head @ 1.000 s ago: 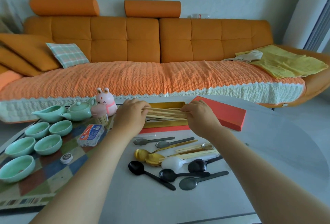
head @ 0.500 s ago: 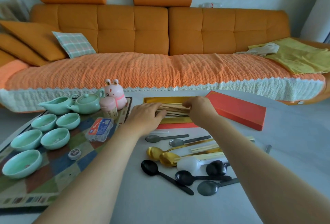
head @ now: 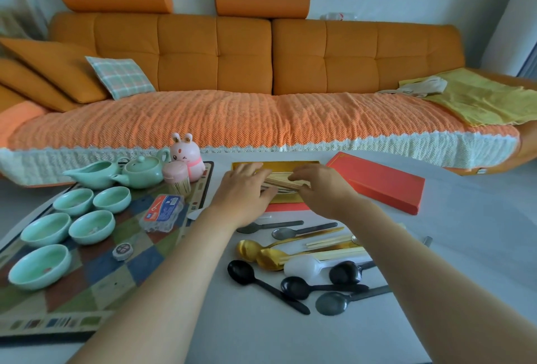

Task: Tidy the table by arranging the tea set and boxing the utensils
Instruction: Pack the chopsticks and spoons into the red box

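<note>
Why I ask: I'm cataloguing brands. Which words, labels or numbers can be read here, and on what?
No text here can be read.
Clear plastic box: red-and-blue label, print too blurred.
Small round tin: patterned lid, too small to read.
Red lid: gold trim only, no words legible.

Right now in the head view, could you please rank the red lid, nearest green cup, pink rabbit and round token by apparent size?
1. red lid
2. nearest green cup, though its nearness to the camera flatters it against the rabbit
3. pink rabbit
4. round token
</note>
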The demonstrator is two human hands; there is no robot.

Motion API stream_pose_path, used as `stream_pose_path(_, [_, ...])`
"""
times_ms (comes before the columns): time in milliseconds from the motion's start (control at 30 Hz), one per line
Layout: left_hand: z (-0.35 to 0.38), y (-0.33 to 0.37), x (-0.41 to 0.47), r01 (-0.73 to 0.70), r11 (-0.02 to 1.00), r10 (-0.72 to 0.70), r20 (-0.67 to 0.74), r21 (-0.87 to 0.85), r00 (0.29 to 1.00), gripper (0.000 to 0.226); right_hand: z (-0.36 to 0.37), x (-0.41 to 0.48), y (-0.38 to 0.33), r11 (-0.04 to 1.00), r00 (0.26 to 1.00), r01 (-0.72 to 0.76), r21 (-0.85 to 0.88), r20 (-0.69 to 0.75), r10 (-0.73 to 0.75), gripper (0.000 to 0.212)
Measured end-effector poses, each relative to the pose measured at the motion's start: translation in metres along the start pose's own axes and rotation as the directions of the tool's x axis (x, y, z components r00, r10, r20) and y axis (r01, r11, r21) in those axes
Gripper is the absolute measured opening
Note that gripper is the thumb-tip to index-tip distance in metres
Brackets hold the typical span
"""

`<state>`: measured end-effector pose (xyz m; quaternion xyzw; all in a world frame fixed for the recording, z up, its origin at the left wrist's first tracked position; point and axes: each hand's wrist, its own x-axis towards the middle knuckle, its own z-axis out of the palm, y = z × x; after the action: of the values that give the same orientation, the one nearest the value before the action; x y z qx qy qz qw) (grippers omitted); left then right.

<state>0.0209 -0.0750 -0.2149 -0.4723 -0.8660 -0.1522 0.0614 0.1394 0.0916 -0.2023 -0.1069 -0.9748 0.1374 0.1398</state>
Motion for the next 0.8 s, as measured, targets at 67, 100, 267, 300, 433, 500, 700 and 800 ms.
stream_pose_path(67, [-0.003,0.009,-0.002,-0.045,0.999,0.046,-0.07,0.013,0.997,0.046,-0.007,-0.004,0.001,0.998,0.991,0.064,-0.001,-0.117,-0.064,0.031])
stream_pose_path(100, [-0.005,0.015,-0.004,-0.071,0.997,0.073,-0.1,0.02,0.992,0.041,-0.013,-0.007,0.0,0.997,0.989,0.073,0.023,-0.133,-0.069,0.028])
stream_pose_path(267, [-0.017,0.056,-0.017,-0.131,0.981,0.126,-0.044,-0.14,0.991,0.012,-0.04,-0.032,-0.007,0.999,0.991,0.029,0.04,0.13,-0.034,0.03])
stream_pose_path(300, [-0.018,0.064,-0.021,-0.134,0.977,0.134,-0.011,-0.166,0.991,0.01,-0.043,-0.038,-0.006,1.0,0.98,0.022,0.02,0.199,-0.026,0.03])
stream_pose_path(433, [-0.013,0.086,-0.032,-0.179,0.968,0.201,0.119,-0.177,0.972,0.006,-0.054,-0.061,0.01,1.0,0.939,-0.008,-0.026,0.343,0.016,0.017])
stream_pose_path(500, [-0.008,0.092,-0.034,-0.189,0.967,0.217,0.169,-0.17,0.961,0.007,-0.059,-0.07,0.021,0.998,0.937,-0.044,-0.044,0.346,0.056,0.017])
stream_pose_path(700, [-0.001,0.1,-0.036,-0.213,0.97,0.231,0.178,-0.116,0.957,0.017,-0.054,-0.087,0.044,0.992,0.926,-0.122,-0.044,0.355,0.13,0.014])
stream_pose_path(800, [0.0,0.1,-0.035,-0.216,0.975,0.22,0.186,-0.045,0.958,0.02,-0.047,-0.086,0.045,0.987,0.944,-0.163,-0.012,0.288,0.16,0.013])
